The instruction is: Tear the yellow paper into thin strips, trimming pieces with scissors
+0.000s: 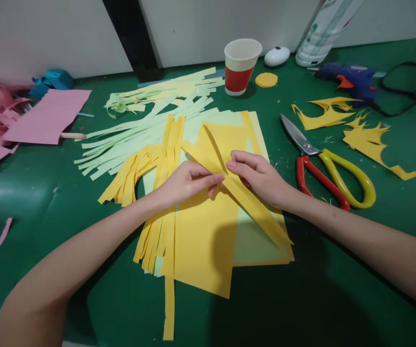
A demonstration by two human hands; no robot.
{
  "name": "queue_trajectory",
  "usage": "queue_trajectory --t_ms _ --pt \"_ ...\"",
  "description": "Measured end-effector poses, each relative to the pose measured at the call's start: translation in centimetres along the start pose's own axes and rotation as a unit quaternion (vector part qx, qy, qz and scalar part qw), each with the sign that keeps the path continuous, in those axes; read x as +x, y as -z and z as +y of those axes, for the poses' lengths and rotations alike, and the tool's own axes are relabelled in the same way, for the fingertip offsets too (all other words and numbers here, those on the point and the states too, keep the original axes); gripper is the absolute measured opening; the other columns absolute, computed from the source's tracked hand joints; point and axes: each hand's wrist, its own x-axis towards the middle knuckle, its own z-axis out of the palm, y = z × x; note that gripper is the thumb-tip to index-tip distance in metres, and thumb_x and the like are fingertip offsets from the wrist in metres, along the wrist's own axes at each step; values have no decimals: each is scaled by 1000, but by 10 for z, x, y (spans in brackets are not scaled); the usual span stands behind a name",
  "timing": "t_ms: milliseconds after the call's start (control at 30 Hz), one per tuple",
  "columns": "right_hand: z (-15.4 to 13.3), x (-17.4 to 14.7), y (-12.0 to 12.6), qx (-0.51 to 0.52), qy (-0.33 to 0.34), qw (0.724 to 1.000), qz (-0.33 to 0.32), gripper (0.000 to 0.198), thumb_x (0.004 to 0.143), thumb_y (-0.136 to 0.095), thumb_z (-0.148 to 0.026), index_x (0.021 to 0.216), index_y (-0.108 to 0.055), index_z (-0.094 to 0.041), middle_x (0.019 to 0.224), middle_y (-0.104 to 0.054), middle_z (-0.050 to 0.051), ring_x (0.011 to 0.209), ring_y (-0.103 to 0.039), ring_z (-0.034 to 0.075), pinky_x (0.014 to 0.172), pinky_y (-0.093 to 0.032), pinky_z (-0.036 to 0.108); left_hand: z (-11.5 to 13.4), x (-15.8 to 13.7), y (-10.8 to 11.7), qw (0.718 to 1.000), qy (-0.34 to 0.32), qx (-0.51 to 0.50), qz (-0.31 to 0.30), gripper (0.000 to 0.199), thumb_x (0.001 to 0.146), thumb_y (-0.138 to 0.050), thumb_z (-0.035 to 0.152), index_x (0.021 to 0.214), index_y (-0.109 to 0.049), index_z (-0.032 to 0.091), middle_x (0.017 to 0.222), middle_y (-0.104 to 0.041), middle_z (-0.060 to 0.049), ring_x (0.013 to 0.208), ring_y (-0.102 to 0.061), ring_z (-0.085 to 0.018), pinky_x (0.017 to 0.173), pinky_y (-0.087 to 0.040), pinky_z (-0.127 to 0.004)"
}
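Note:
My left hand (195,183) and my right hand (254,173) meet over the paper pile, each pinching a yellow paper strip (256,209) between thumb and fingers. The strip slants down to the right, and its upper end parts into two pieces beyond my fingertips. Beneath lies a yellow paper sheet (204,241) on top of pale green paper (256,241). Several cut yellow strips (170,168) lie left of my left hand, one reaching toward the near edge. Scissors (311,152) with red and yellow handles rest to the right of my right hand.
Fringed pale green paper (139,130) spreads at left, near pink paper (49,118). At the back stand a red and white paper cup (242,67), a yellow disc (266,79), a white egg-shaped object (277,56) and a blue glue gun (352,79). Yellow scraps (370,144) lie right.

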Motion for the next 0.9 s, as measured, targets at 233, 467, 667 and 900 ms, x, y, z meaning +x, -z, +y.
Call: queue_trajectory --t_ms 233,467,667,900 --pt "1 0 0 25 -4 999 -22 25 85 -45 -27 62 -38 -20 49 -30 -9 42 -28 5 39 -22 21 -4 1 0 1000 -2 -19 0 31 84 -51 33 59 -55 14 60 -62 0 51 -50 -8 49 -35 -21" --pt "1 -1 0 29 -8 999 -24 31 82 -52 -33 58 -37 -19 50 -28 -9 43 -26 4 40 -21 20 -2 0 1 1000 5 21 -18 35 85 -49 32 58 -60 13 62 -65 -3 46 -44 -7 45 -30 -23" --pt "2 -1 -1 60 -37 997 -25 29 85 -47 -34 62 -36 -20 47 -28 -10 39 -26 4 36 -21 19 -4 0 1 1000 -4 3 -1 37 84 -50 34 55 -59 14 55 -61 -2 45 -46 -8 47 -32 -25" --pt "1 0 -1 70 -39 996 -26 26 82 -52 -32 63 -41 -18 49 -31 -10 41 -28 3 37 -22 17 -7 2 -1 998 -11 -49 23 34 86 -49 34 57 -54 16 58 -61 0 52 -54 -9 53 -40 -23"
